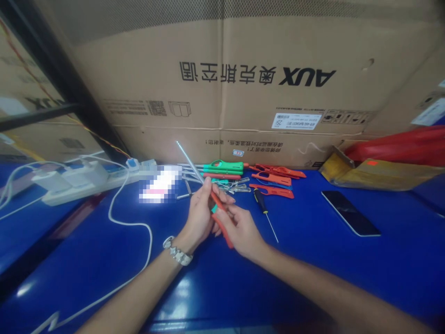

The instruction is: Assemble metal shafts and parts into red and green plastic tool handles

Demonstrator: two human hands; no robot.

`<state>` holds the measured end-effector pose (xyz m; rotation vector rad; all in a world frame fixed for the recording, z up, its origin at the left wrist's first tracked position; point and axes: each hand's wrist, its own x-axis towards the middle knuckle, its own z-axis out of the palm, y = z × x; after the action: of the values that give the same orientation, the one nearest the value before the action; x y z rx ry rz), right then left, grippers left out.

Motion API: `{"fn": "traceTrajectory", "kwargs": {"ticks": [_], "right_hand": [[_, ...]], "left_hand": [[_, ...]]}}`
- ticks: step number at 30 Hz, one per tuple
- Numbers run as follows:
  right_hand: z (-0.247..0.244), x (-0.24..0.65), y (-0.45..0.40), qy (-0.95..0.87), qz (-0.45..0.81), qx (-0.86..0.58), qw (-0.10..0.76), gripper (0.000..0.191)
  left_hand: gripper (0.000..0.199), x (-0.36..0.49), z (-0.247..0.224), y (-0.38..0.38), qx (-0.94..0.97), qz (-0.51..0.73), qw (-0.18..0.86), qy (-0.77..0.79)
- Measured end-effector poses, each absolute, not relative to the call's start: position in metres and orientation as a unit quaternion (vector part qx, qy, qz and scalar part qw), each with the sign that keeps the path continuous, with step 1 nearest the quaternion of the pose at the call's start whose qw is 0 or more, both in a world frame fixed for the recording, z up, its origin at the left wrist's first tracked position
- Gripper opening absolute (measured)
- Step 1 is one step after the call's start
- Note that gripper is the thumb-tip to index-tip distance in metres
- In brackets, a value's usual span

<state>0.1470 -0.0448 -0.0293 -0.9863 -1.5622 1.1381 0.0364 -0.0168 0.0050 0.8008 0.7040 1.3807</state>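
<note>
A long-necked utility lighter (218,201) with a red body, a green trigger and a thin metal tube is held between both hands, its tube tilted up to the left. My left hand (197,214) grips it near the base of the tube. Around the lower body, my right hand (246,230) is closed with its thumb by the green trigger. Behind the hands lie green lighters (225,168) with metal tubes, and small clear and metal parts (239,185). Several orange handle shells (276,191) are to their right. A black and yellow screwdriver (260,200) lies beside my right hand.
On the blue tabletop (299,260), a phone (349,213) lies at the right, before an open cardboard box (378,174) near a red bag (396,146). At left are a power strip (76,188) and a white cable (149,241). A large carton (243,37) stands behind.
</note>
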Motion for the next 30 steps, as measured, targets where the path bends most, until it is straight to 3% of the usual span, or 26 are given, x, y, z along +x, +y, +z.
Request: {"fn": "traceTrajectory", "kwargs": {"ticks": [6, 10, 16, 20, 26, 30], "right_hand": [[-0.02, 0.158, -0.043, -0.721, 0.366, -0.451, 0.378, 0.038], [-0.016, 0.163, -0.044, -0.753, 0.411, -0.406, 0.315, 0.05], [-0.02, 0.163, -0.05, -0.77, 0.303, -0.455, 0.329, 0.05], [-0.019, 0.161, -0.055, -0.785, 0.182, -0.505, 0.311, 0.045], [-0.014, 0.148, -0.064, -0.8, 0.088, -0.528, 0.271, 0.041], [-0.015, 0.146, -0.066, -0.815, 0.069, -0.515, 0.258, 0.044]], "left_hand": [[0.046, 0.034, 0.009, -0.015, 0.325, 0.614, 0.675, 0.25], [0.04, 0.029, 0.014, -0.012, 0.261, 0.633, 0.694, 0.22], [0.03, 0.022, 0.014, -0.007, 0.26, 0.606, 0.696, 0.284], [0.038, 0.024, 0.01, -0.008, 0.294, 0.558, 0.695, 0.346], [0.046, 0.036, 0.008, -0.014, 0.269, 0.638, 0.627, 0.357], [0.045, 0.037, 0.008, -0.014, 0.244, 0.622, 0.653, 0.357]]}}
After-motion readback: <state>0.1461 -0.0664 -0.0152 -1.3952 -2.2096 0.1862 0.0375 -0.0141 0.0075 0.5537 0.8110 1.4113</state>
